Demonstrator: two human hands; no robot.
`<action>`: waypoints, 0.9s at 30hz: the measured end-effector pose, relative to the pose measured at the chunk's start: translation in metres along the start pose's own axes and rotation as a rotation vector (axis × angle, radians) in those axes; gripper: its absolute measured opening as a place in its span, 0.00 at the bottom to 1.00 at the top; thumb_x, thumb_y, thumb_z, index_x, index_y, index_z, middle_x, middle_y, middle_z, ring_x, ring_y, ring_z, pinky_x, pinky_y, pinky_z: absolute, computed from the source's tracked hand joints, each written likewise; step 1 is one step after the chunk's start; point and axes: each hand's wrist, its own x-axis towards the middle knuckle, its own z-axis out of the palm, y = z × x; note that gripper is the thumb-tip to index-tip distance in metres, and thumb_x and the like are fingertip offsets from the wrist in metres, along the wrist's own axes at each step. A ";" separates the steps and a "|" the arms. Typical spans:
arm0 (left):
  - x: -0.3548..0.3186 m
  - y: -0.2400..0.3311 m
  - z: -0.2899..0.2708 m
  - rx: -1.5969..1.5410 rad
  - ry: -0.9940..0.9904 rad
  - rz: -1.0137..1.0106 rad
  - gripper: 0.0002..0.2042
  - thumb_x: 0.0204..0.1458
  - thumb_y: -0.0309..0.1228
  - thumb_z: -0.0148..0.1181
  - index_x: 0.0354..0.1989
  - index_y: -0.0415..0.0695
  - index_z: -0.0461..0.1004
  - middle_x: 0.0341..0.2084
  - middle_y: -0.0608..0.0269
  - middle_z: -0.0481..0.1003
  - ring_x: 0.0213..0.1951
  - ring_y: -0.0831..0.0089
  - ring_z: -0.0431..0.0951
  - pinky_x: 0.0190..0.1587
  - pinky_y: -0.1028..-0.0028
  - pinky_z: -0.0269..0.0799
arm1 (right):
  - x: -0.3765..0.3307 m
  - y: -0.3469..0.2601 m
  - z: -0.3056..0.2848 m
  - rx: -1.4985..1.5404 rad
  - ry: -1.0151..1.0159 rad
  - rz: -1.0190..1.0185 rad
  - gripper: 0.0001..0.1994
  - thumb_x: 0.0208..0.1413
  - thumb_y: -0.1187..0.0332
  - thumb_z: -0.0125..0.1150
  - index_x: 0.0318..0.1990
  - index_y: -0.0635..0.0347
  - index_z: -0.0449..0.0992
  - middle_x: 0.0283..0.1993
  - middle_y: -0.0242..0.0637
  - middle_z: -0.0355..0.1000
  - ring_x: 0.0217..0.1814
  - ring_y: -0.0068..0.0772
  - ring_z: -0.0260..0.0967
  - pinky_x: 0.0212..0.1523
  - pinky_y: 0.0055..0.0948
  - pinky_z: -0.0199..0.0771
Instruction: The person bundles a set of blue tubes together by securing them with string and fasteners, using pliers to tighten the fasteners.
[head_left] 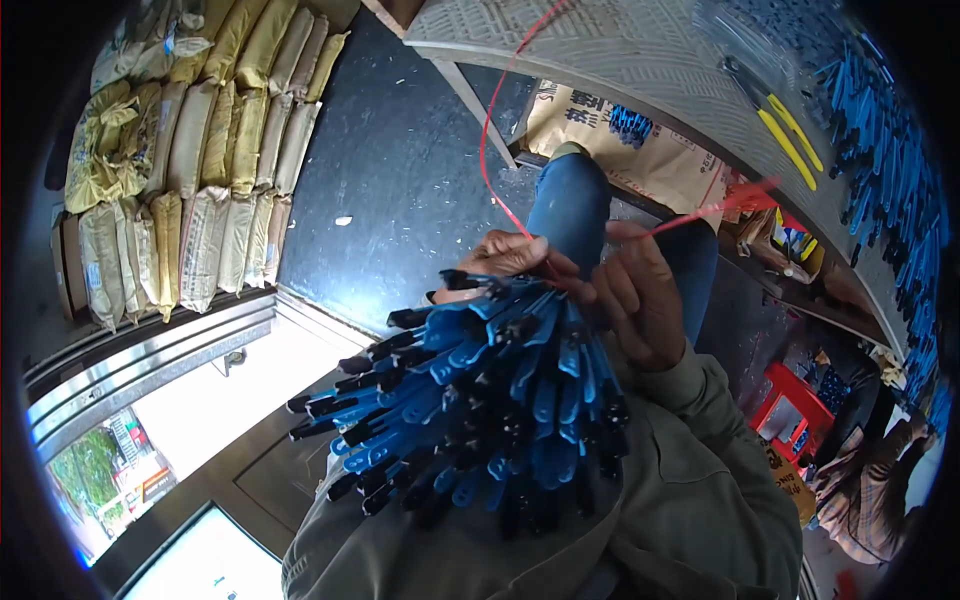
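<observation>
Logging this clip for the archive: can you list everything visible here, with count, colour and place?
bundle of pens: one big bunch, blue with black ends, centre, held against the body
red string: one, from the hands up to the table edge and off to the right
table: one, pale grey, top right
loose pens: too many to count, blue and black, on the table at the right rim
yellow-handled tool: one, on the table
brown paper bag: one, under the table
sacks: many, tan and yellow, stacked upper left
red crate: one, right
left hand: pinching the string above the bundle
right hand: gripping the string and bundle top
</observation>
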 end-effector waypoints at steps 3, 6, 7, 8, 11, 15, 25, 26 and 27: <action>-0.003 0.001 0.004 -0.202 0.095 0.068 0.18 0.58 0.38 0.47 0.33 0.33 0.76 0.32 0.51 0.77 0.33 0.68 0.78 0.39 0.71 0.75 | -0.013 0.001 0.010 0.181 0.006 0.057 0.14 0.64 0.65 0.39 0.54 0.58 0.60 0.18 0.24 0.53 0.20 0.18 0.52 0.33 0.23 0.67; -0.001 0.001 0.002 -0.203 0.187 0.220 0.17 0.58 0.38 0.48 0.29 0.34 0.75 0.28 0.52 0.77 0.30 0.68 0.78 0.38 0.70 0.75 | -0.017 0.002 0.015 0.195 0.236 0.019 0.13 0.64 0.66 0.38 0.52 0.59 0.61 0.14 0.24 0.45 0.15 0.13 0.45 0.23 0.18 0.56; 0.001 0.002 0.002 -0.196 0.223 0.281 0.17 0.57 0.38 0.48 0.27 0.35 0.75 0.27 0.52 0.76 0.29 0.67 0.78 0.38 0.69 0.75 | -0.019 0.001 0.012 0.185 0.231 0.035 0.13 0.64 0.66 0.38 0.52 0.59 0.61 0.14 0.24 0.45 0.15 0.13 0.45 0.23 0.18 0.56; 0.004 0.003 -0.001 -0.208 0.230 0.294 0.17 0.57 0.38 0.48 0.27 0.35 0.75 0.27 0.52 0.76 0.29 0.67 0.78 0.38 0.69 0.75 | -0.021 0.002 0.004 0.069 0.242 0.007 0.12 0.64 0.66 0.38 0.52 0.59 0.61 0.14 0.23 0.45 0.15 0.13 0.45 0.23 0.17 0.56; 0.011 0.002 -0.013 -0.346 0.146 0.352 0.17 0.57 0.35 0.48 0.18 0.38 0.70 0.18 0.54 0.73 0.24 0.66 0.75 0.37 0.64 0.75 | -0.025 -0.003 -0.011 -0.161 0.247 -0.034 0.12 0.64 0.67 0.39 0.52 0.58 0.60 0.14 0.22 0.44 0.15 0.12 0.43 0.22 0.17 0.55; 0.009 -0.002 -0.009 -0.418 0.201 0.385 0.19 0.58 0.33 0.45 0.14 0.40 0.65 0.12 0.56 0.68 0.21 0.64 0.73 0.38 0.61 0.75 | -0.042 -0.013 -0.018 -0.009 0.682 0.232 0.10 0.63 0.69 0.39 0.50 0.57 0.62 0.14 0.22 0.44 0.15 0.13 0.43 0.20 0.17 0.54; -0.016 -0.019 -0.012 -0.361 0.215 0.452 0.17 0.59 0.33 0.42 0.19 0.39 0.67 0.20 0.54 0.71 0.31 0.61 0.75 0.45 0.60 0.71 | -0.088 -0.027 -0.046 -0.355 0.242 0.157 0.10 0.60 0.65 0.45 0.43 0.59 0.67 0.17 0.23 0.54 0.16 0.12 0.48 0.18 0.15 0.50; -0.021 -0.023 -0.005 -0.312 0.273 0.484 0.17 0.60 0.33 0.42 0.20 0.39 0.68 0.22 0.53 0.73 0.34 0.61 0.75 0.47 0.61 0.70 | -0.088 -0.027 -0.050 -0.394 0.240 0.174 0.10 0.60 0.64 0.46 0.42 0.59 0.67 0.18 0.23 0.56 0.16 0.12 0.49 0.18 0.15 0.51; -0.026 -0.026 -0.001 -0.262 0.333 0.518 0.17 0.60 0.33 0.41 0.22 0.38 0.69 0.24 0.52 0.74 0.36 0.61 0.75 0.48 0.61 0.69 | -0.088 -0.027 -0.053 -0.433 0.234 0.194 0.10 0.60 0.64 0.46 0.42 0.59 0.67 0.19 0.24 0.57 0.17 0.12 0.49 0.18 0.14 0.51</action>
